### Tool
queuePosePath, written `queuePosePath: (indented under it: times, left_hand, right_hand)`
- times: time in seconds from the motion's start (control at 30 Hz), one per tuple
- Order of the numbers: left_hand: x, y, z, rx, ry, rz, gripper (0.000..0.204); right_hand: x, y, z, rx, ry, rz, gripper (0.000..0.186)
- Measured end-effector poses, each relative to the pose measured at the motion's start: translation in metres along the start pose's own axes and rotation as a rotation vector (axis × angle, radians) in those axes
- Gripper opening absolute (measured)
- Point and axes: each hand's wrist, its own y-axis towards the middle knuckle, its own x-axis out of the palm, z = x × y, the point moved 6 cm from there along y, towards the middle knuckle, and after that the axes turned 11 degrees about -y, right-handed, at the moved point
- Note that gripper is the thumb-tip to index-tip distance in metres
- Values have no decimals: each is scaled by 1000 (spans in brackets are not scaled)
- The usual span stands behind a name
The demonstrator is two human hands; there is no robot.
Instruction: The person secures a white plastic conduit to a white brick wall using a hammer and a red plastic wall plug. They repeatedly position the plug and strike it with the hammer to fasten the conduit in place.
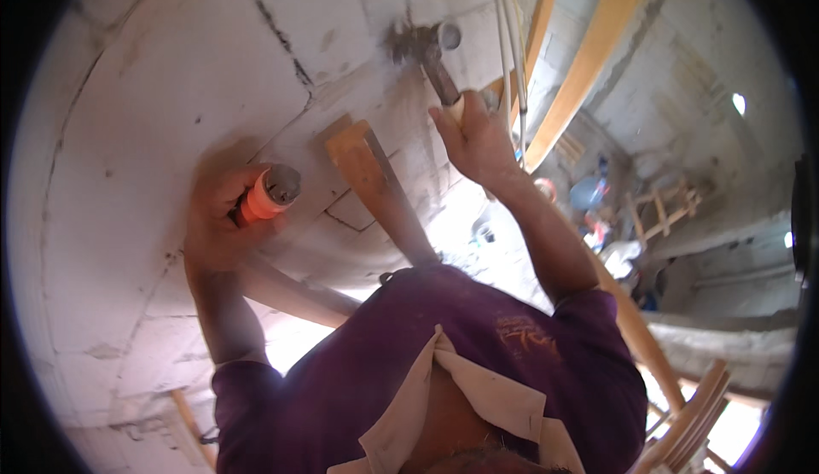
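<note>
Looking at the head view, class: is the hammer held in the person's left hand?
No, the right hand grips the hammer, while the left hand holds an orange-red cylindrical object.

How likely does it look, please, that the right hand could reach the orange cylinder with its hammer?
Probably yes: the orange cylinder has an exposed end, and the wooden board between it and the right hand seems set back.
</note>
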Motion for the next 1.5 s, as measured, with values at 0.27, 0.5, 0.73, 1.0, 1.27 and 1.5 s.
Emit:
queuePosePath:
  times: [0.27, 0.5, 0.73, 1.0, 1.27, 1.5]
  left_hand:
    - [-2, 1, 2, -64, -140, -57, 44]
    - [-1, -6, -6, -77, -153, 49, 41]
    - [-1, -1, -3, -25, -226, 22, 40]
    - [2, 2, 2, -36, -231, 54, 39]
    - [3, 5, 6, 16, -136, 51, 40]
    - [0, -1, 0, 37, -127, 7, 41]
  right_hand:
    - [37, -4, -5, 26, -140, -101, 39]
    - [1, -19, -27, -5, 160, 171, 47]
    - [16, -6, -12, 68, 101, -25, 47]
    - [41, -12, -5, 96, 34, -180, 46]
    - [25, -2, -22, 112, 186, -79, 47]
    - [4, -7, -29, 9, 347, 140, 48]
